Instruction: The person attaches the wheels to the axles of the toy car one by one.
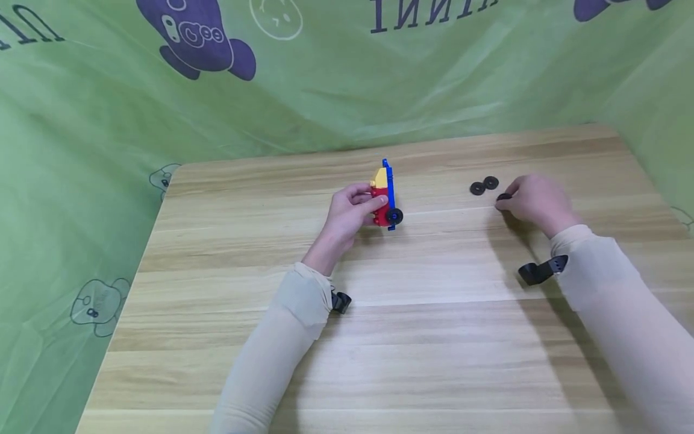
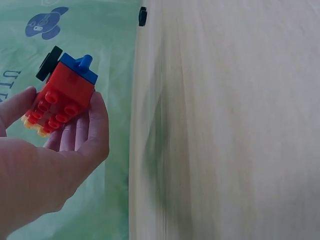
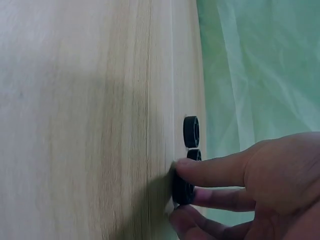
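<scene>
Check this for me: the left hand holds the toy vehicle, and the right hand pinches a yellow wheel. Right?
Not quite: the wheel the right hand pinches is black, not yellow, as the right wrist view shows. The left hand holds the toy vehicle.

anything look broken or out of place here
Nothing looks spilled or damaged. The toy in the left hand merely looks unfinished: only one wheel shows on it, while two wheels lie loose on the table and the right hand pinches another wheel.
</scene>
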`<state>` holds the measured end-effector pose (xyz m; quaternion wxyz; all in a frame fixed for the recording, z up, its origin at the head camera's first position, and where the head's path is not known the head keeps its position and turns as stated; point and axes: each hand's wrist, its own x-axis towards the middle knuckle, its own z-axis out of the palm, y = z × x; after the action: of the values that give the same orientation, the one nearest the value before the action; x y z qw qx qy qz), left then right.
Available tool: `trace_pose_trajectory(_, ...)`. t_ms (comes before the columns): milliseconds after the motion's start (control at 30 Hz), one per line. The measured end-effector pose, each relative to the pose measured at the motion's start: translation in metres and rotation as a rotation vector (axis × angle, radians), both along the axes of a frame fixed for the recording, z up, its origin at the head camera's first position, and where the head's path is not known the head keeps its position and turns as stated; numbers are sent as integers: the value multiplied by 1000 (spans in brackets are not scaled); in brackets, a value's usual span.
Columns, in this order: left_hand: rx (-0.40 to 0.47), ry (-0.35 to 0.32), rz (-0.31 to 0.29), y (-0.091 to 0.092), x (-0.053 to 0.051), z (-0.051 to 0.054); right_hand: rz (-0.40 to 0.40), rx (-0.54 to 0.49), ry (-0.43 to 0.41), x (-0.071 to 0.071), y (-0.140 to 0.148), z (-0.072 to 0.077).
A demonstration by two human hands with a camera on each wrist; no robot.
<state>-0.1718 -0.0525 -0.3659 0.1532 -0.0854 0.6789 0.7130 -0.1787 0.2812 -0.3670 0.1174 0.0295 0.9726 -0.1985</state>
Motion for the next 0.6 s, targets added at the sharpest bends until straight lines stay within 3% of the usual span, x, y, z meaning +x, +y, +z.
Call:
trace_pose_trajectory(333,2,-15,-22,0,2,-2,5,-53,44,-6,-10,-1)
trace_pose_trajectory(600,34,-24,-63,6,0,-1,33,-138,60,-1,-17,5)
